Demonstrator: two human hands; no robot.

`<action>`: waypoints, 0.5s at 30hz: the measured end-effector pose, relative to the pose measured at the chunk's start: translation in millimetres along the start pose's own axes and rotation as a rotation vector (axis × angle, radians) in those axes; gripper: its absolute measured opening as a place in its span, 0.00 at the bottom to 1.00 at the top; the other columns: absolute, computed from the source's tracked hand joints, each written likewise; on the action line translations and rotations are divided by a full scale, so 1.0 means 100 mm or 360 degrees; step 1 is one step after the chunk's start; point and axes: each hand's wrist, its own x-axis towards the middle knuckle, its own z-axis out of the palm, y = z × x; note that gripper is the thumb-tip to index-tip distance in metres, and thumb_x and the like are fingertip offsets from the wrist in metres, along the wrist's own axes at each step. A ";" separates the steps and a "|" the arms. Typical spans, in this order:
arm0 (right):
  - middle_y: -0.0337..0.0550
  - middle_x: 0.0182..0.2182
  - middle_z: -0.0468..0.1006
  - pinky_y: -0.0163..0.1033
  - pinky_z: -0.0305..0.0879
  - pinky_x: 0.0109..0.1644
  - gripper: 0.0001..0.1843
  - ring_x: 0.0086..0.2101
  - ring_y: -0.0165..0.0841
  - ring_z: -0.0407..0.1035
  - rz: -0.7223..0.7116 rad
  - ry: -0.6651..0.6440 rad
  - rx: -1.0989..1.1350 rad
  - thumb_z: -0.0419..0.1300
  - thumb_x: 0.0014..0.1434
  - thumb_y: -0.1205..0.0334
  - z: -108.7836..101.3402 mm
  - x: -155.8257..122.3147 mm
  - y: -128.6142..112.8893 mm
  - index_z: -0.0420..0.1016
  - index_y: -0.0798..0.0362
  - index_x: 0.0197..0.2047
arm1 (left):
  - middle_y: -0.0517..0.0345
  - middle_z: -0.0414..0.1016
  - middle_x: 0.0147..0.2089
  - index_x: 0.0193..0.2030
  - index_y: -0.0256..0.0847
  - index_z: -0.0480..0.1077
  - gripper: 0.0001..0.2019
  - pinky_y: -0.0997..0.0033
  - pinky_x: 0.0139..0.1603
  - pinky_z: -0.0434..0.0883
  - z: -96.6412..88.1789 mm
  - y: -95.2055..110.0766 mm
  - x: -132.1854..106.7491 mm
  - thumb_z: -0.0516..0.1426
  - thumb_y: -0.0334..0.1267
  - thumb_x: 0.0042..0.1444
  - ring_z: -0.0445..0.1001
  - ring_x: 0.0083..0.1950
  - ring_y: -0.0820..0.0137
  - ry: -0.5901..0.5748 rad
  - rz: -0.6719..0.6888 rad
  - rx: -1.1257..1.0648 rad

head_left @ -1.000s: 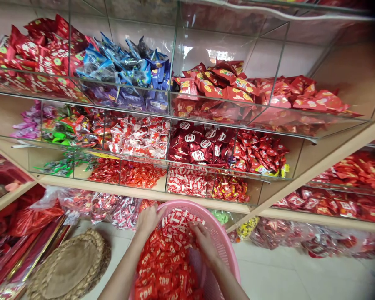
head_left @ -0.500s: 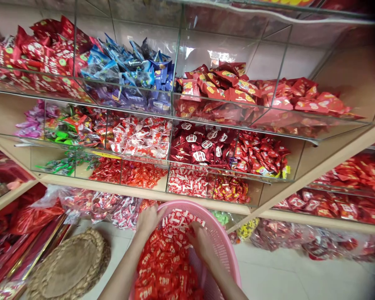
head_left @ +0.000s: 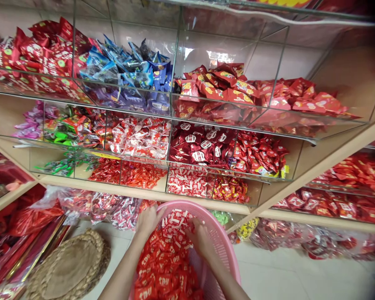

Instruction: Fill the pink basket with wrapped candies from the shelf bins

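A pink plastic basket (head_left: 222, 246) sits low in front of me, filled with red wrapped candies (head_left: 162, 271) and, at its far side, red-and-white wrapped candies (head_left: 176, 223). My left hand (head_left: 147, 221) grips the basket's far left rim. My right hand (head_left: 200, 239) is inside the basket, its fingers curled down into the red-and-white candies; what they hold is hidden.
Glass-fronted shelf bins (head_left: 175, 125) hold candy: red, blue, purple and green packs. A bin of red-and-white candies (head_left: 187, 183) is just above the basket. Clear bags of sweets (head_left: 112, 208) lie on the floor, and a woven mat (head_left: 68, 266) lies at lower left.
My right hand has slid a little to the left and curled deeper into the red-and-white candies. My left hand has stayed on the rim.
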 end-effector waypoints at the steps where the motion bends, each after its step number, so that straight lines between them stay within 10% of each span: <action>1: 0.48 0.38 0.77 0.41 0.62 0.39 0.11 0.37 0.40 0.70 0.0052 0.0034 0.0182 0.57 0.52 0.61 0.00 0.01 0.01 0.72 0.51 0.40 | 0.41 0.79 0.39 0.46 0.38 0.72 0.30 0.63 0.39 0.69 0.00 0.00 0.00 0.39 0.59 0.61 0.78 0.42 0.55 0.0005 0.0004 0.0001; 8: 0.39 0.29 0.76 0.39 0.66 0.35 0.15 0.31 0.34 0.70 0.0681 -0.0133 0.1584 0.64 0.46 0.53 -0.15 0.01 0.00 0.72 0.50 0.37 | 0.41 0.78 0.38 0.46 0.37 0.72 0.30 0.64 0.40 0.68 -0.03 0.02 -0.01 0.38 0.58 0.62 0.78 0.41 0.57 -0.0003 -0.0013 0.0001; 15: 0.43 0.38 0.78 0.42 0.69 0.43 0.24 0.38 0.37 0.73 0.0736 -0.0164 0.1796 0.70 0.37 0.61 -0.23 0.00 0.00 0.73 0.51 0.40 | 0.41 0.79 0.39 0.46 0.38 0.72 0.30 0.64 0.39 0.68 -0.07 0.03 -0.03 0.39 0.59 0.61 0.78 0.42 0.56 -0.0029 -0.0013 -0.0006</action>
